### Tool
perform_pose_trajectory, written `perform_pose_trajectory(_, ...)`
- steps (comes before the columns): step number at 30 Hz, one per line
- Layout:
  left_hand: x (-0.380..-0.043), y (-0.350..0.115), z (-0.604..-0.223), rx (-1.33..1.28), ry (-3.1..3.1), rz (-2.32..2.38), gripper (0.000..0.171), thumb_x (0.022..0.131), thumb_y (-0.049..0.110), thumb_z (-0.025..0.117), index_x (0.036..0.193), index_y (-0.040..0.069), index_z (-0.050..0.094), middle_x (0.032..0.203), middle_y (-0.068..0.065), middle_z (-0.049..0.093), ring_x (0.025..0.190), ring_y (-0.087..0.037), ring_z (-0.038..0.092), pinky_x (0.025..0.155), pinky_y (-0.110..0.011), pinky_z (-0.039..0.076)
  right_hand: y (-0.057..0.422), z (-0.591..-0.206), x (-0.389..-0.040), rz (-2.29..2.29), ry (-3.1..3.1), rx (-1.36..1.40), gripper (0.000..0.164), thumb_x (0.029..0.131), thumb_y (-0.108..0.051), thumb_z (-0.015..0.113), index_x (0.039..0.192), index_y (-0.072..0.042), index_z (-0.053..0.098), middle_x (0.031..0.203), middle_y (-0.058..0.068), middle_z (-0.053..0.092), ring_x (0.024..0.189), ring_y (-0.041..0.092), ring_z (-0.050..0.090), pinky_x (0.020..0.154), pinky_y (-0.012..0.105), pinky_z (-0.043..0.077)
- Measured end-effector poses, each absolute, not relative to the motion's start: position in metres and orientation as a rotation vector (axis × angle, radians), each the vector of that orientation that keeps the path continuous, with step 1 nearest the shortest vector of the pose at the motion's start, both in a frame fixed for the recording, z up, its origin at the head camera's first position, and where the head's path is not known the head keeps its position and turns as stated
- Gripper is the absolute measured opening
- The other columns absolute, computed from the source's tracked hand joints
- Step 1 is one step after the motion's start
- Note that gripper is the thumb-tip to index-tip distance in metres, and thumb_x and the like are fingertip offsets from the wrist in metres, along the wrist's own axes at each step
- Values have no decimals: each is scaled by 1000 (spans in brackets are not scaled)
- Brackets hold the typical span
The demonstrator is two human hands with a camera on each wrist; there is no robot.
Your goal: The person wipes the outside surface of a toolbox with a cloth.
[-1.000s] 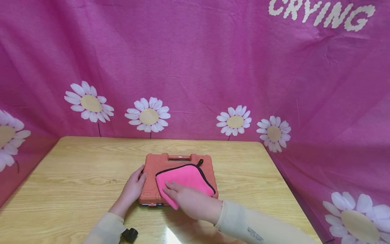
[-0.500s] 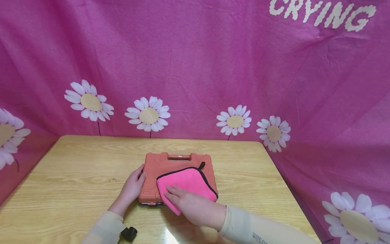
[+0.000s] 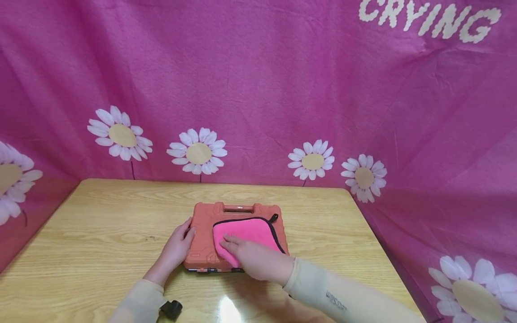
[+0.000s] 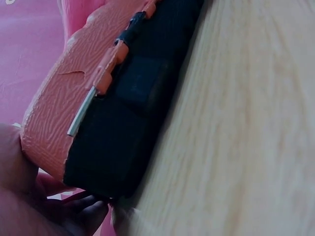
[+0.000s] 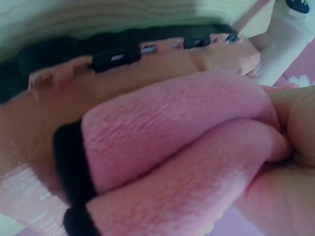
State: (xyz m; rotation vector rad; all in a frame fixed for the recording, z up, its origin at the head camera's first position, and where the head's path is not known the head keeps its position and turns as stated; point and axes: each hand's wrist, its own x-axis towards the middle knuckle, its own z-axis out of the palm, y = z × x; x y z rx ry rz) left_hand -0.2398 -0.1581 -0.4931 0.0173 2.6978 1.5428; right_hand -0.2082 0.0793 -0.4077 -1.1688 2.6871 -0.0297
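A pink plush cleaning cloth with black edging and a small loop lies over the lid of an orange tool case. My right hand holds the cloth against the lid. In the right wrist view the cloth is bunched in a fold that runs into that hand. My left hand grips the case's left side. In the left wrist view the fingers curl at the corner of the case's dark lower half. The case lies flat, its handle on the far side.
The case stands on a wooden table with a pink daisy-print curtain behind and around it. A small black object sits at my left wrist.
My right hand has rubbed the cloth slightly toward me and right, then back away from me. The left hand and the case have stayed put.
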Motion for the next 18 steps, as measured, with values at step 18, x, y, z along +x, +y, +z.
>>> perform_pose_trajectory(18, -239, -158, -493, 11, 2694, 1543, 56, 112, 18, 39, 159, -9, 25, 156, -38, 35, 148, -50, 32, 123, -61, 26, 82, -410, -254, -51, 2807, -1018, 51, 104, 6, 47, 153, -4, 48, 159, 13, 47, 145, 26, 49, 117, 36, 43)
